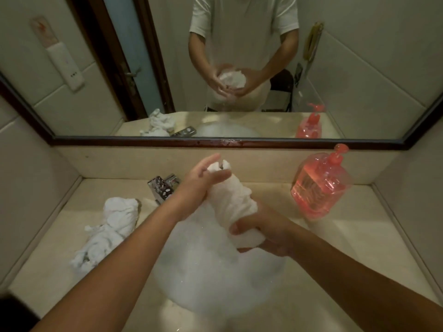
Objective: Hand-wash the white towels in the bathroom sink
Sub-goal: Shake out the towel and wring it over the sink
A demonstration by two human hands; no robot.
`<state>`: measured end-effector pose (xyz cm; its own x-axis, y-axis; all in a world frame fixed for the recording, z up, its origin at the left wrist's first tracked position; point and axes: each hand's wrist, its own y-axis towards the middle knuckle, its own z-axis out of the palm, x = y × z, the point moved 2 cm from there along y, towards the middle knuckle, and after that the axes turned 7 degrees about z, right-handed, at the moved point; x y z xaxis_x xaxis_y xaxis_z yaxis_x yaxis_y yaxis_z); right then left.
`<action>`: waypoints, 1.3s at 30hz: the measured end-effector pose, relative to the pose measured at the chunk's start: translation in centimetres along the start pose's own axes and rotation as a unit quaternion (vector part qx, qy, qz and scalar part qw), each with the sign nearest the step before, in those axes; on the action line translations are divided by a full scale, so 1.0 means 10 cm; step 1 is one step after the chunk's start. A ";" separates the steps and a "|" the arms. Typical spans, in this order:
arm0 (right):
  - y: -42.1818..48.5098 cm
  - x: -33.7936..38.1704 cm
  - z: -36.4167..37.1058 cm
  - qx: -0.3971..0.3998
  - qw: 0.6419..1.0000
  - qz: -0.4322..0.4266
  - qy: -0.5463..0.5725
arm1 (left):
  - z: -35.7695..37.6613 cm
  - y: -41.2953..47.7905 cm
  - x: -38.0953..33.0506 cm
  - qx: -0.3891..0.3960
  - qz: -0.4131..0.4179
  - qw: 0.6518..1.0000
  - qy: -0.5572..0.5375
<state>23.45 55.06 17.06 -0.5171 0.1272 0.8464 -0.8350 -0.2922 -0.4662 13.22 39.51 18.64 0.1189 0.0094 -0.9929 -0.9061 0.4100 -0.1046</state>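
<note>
A wet white towel [231, 195], bunched into a roll, is held up over the sink [215, 271], which is full of white foam. My right hand [261, 232] grips the roll's lower end, fingers curled round it. My left hand [203, 178] lies along the upper end with the fingers mostly straight, the thumb pressing on the cloth. Another white towel [107, 228] lies crumpled on the counter to the left of the sink.
A chrome faucet [163, 186] stands behind the sink, left of my left wrist. A pink pump bottle of soap [320, 185] sits on the beige counter [347, 248] at the right. A wide mirror [359, 68] runs along the back wall.
</note>
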 end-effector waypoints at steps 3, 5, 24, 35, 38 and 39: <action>-0.10 0.01 0.01 0.095 0.991 0.011 0.092 | -0.02 -0.02 -0.03 0.068 0.055 0.995 -0.044; -0.12 -0.02 0.05 0.133 0.979 0.031 0.149 | 0.12 -0.02 -0.05 0.115 0.056 0.985 -0.114; 0.01 0.38 0.44 0.018 0.985 0.156 -0.067 | -0.23 -0.07 -0.31 0.043 -0.001 0.995 -0.090; 0.52 -0.32 0.77 -0.165 0.974 0.116 -0.106 | -0.52 -0.10 0.26 -0.030 0.067 0.982 0.176; 0.53 -0.37 0.76 -0.194 0.967 0.120 -0.110 | -0.48 -0.06 0.40 -0.055 0.054 0.979 0.191; 0.54 -0.37 0.75 -0.199 0.966 0.119 -0.114 | -0.47 -0.06 0.43 -0.060 0.055 0.978 0.190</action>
<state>22.28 45.92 13.40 -0.6868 -0.1234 0.7163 -0.7268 0.1050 -0.6788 12.38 35.05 14.21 -0.1203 -0.3020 -0.9457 -0.9486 0.3160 0.0198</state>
